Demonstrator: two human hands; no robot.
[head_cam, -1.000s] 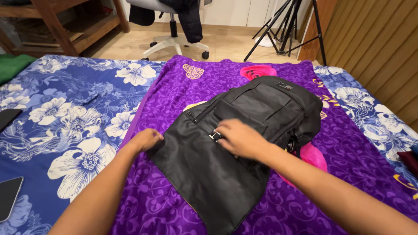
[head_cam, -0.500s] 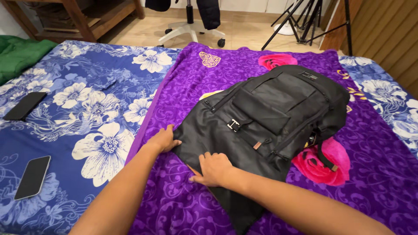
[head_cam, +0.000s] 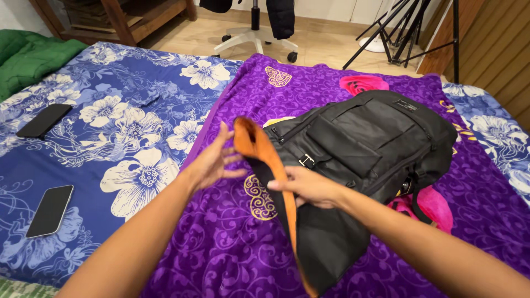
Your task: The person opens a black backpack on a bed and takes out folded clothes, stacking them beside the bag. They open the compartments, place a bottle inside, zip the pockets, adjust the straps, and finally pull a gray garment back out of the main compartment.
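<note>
Black fabric backpack (head_cam: 364,149) lying on a purple patterned blanket (head_cam: 232,243) spread over a bed with a blue floral sheet (head_cam: 110,132). The right hand (head_cam: 309,186) is closed on the backpack's long front flap (head_cam: 309,237), lifting its edge so the orange lining (head_cam: 259,149) shows. The left hand (head_cam: 212,160) is open with fingers spread, just beside the raised flap edge; contact cannot be told. Two dark smartphones (head_cam: 49,209) lie on the sheet, well apart from the backpack
</note>
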